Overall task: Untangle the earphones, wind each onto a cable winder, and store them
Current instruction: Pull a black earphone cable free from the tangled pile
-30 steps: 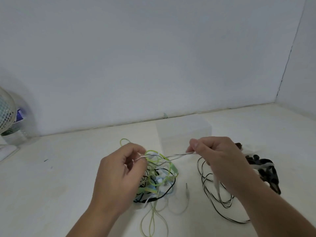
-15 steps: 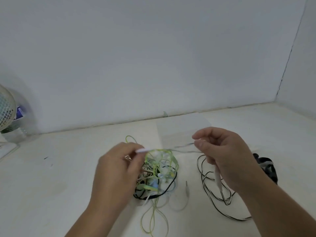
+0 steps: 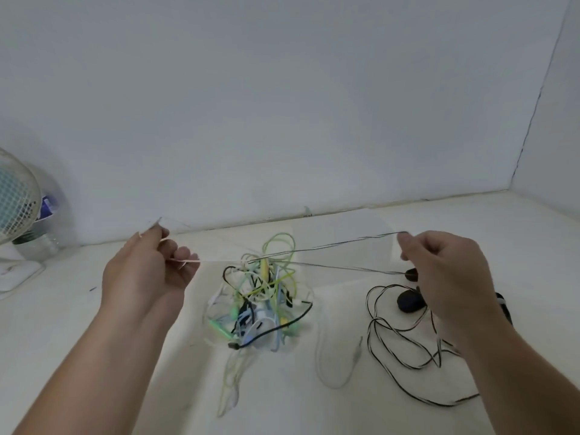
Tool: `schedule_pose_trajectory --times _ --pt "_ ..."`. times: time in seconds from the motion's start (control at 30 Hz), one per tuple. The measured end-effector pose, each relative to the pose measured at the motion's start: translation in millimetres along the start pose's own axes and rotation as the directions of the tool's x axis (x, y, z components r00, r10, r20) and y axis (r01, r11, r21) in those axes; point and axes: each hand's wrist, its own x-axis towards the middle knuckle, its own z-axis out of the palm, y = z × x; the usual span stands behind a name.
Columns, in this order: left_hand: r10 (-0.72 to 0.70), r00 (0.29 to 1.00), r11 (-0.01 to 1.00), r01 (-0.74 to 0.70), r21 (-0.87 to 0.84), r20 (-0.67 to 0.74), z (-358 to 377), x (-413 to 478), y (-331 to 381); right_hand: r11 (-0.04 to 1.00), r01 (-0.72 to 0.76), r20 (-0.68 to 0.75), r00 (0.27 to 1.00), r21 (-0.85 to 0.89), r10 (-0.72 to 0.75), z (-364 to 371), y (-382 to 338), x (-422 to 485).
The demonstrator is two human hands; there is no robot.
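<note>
A tangle of green, blue, white and black earphone cables [image 3: 262,298] lies on the white table [image 3: 78,309] in the middle. My left hand [image 3: 147,271] pinches a thin white cable [image 3: 188,261] left of the tangle. My right hand [image 3: 445,271] pinches thin dark strands [image 3: 329,246] that stretch taut from the tangle to the right. A black-and-white striped earphone cable [image 3: 395,346] lies loose below my right hand. Black cable winders [image 3: 409,301] sit behind that hand, partly hidden.
A small white fan [image 3: 15,211] and a clear bottle [image 3: 40,243] stand at the far left by the wall. A clear plastic box [image 3: 345,233] sits behind the tangle. A loose white cable with a plug [image 3: 342,362] lies in front.
Both hands have moved apart, left hand to the left and up, right hand to the right. The strands between them are pulled long and taut, and the tangle has loosened.
</note>
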Motion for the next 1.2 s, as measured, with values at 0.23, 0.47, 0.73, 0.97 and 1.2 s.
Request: schedule_pose_trajectory --times 0.23,0.47,0.73,0.97,1.2 --pt "0.267 0.928 0.509 -0.364 0.78 0.259 -11 -7 -19 0.974 -0.202 0.398 0.906 0.098 0.148 7 0 -4" --pt "0.234 0.648 0.161 -0.761 0.628 0.725 -10 -41 -36 0.945 -0.195 0.589 0.808 0.262 0.004 14 -6 -17" --pt "0.005 0.596 0.182 -0.79 0.586 0.803 2 -52 -77 0.882 -0.156 0.62 0.764 0.445 -0.177 17 -12 -25" --pt "0.198 0.781 0.504 -0.599 0.622 0.592 13 -41 -42 0.894 -0.092 0.528 0.831 0.439 -0.174 3 -8 -15" --pt "0.399 0.724 0.481 -0.687 0.544 0.562 36 -34 12 0.919 0.295 0.433 0.887 -0.263 -0.16 16 1 -18"
